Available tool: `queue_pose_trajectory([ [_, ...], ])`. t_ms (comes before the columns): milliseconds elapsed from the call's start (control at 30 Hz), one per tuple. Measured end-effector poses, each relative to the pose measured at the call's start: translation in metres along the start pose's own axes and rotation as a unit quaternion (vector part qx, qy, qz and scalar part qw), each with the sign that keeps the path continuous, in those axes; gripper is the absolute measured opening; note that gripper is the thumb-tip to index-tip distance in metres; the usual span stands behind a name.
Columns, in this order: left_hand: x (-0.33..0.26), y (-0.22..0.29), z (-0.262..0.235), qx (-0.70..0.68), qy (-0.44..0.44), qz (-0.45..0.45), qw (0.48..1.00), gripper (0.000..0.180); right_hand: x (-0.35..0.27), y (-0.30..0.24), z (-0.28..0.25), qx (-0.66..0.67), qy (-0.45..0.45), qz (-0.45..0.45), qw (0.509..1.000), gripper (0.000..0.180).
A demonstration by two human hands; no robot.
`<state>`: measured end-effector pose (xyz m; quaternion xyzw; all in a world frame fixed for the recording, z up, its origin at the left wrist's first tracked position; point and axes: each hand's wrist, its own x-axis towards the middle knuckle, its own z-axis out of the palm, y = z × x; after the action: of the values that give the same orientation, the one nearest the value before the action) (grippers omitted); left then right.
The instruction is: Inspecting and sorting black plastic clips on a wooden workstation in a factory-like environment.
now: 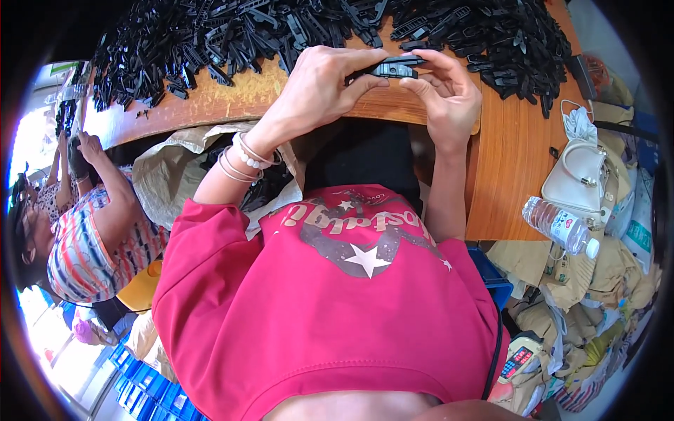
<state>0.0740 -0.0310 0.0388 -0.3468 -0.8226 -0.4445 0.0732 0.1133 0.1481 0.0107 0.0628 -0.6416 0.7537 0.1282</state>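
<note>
A wooden worktable [242,98], orange-brown with worn, patchy varnish, runs across the far side of the scene. A wide pile of small black plastic parts [203,52] covers its far portion and spreads left and right. At the table's near edge, a person's two bare hands hold one black part [394,71] between them: the left hand [319,84] pinches its left end between thumb and fingers, the right hand [449,95] pinches its right end.

On the left, a strip of wood shows between pile and near edge; by the hands the pile lies close. To the right, a smoother wooden top [509,172] reaches nearer — its surface visible from the pile down to its near edge. Along its right edge sit a white handbag [577,175] and a clear plastic bottle [559,224], the bottle overlapping that edge in view. A beige sack [165,172] gapes below the table's near edge on the left — beyond it, farther left, a co-worker in a striped top [91,235].
</note>
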Motion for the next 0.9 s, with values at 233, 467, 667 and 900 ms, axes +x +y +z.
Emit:
queue_pose_trajectory([
  [233,-0.029,0.015,-0.041,-0.018,-0.078,-0.172,0.982,0.033,0.003,0.011,0.011,0.024,-0.086,-0.032,0.995,0.017],
  [467,-0.148,0.002,-0.121,0.24,-0.206,-0.338,0.886,0.024,0.007,0.032,-0.002,0.024,-0.082,0.098,0.991,0.014],
  [667,-0.074,-0.002,-0.098,0.238,-0.067,-0.223,0.943,0.008,0.019,0.037,-0.025,-0.083,0.011,0.082,0.993,0.014],
  [900,0.054,-0.075,-0.002,0.187,-0.087,0.058,0.977,0.017,0.069,0.034,-0.084,-0.361,0.208,-0.049,0.908,0.014],
])
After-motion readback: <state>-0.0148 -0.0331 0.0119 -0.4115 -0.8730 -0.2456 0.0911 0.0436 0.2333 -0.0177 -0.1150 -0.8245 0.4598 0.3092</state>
